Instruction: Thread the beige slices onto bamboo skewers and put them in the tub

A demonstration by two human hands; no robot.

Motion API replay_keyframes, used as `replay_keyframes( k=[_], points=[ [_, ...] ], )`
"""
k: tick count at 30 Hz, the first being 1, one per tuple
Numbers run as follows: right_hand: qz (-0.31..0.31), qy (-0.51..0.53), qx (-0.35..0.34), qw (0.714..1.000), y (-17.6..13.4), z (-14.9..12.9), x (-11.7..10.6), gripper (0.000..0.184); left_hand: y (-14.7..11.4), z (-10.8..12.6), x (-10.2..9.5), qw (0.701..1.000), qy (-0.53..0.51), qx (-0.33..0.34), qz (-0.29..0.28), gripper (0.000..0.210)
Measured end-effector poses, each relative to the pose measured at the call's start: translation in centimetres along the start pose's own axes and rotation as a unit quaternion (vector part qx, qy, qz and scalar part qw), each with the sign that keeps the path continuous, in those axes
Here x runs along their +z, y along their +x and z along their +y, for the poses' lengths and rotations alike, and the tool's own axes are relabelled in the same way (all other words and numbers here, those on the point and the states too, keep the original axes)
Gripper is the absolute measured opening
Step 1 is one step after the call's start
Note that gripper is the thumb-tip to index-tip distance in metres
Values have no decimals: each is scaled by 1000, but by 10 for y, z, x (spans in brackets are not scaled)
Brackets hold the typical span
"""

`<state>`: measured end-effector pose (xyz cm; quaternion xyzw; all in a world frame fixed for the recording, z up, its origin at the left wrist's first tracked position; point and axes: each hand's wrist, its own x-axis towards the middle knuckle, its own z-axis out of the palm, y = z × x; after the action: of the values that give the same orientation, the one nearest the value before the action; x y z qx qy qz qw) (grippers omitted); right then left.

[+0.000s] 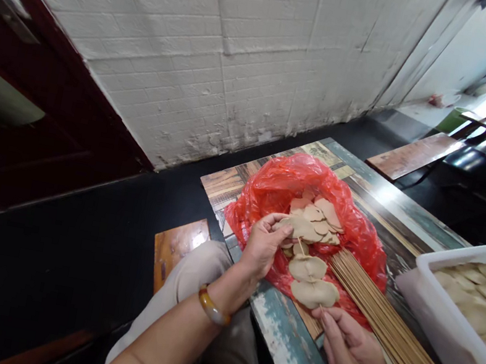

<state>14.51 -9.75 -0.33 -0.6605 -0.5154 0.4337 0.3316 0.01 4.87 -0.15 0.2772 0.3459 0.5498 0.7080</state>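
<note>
My left hand (264,242) pinches a thin, pale beige slice (301,227) at the tip of a thin wooden skewer (301,246). Lower on that skewer, two more round slices (314,294) are threaded. The fingers of my right hand (346,344) are closed on the skewer's near end. Under and behind both hands spreads an open red plastic bag (280,182), with a heap of loose slices (318,215) inside. A bundle of long wooden skewers (392,321) lies to the right, its far end on the bag.
A white plastic tub (419,301) full of slices stands at the table's right. The patterned wooden table (244,176) extends toward a white brick wall (247,51). Wooden benches (417,155) and a stool (180,243) are nearby. A dark red door (39,108) is at left.
</note>
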Motion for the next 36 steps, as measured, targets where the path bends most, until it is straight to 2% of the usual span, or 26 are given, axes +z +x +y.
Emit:
replay_keyframes(
  k=[16,25,29,36],
  points=[
    [10,2,7,1000,2,-4,0,33,-5,0,5,995,79,53,2,27],
    [28,-4,-13,1000,2,-6,2,32,-7,-7,4,989,126,70,-20,20],
    [21,16,-6,1000,1,-5,3,34,-7,-4,5,996,78,30,-32,27],
    [72,25,-17,997,0,-4,9,35,-9,0,2,997,23,-14,-66,31]
  ],
)
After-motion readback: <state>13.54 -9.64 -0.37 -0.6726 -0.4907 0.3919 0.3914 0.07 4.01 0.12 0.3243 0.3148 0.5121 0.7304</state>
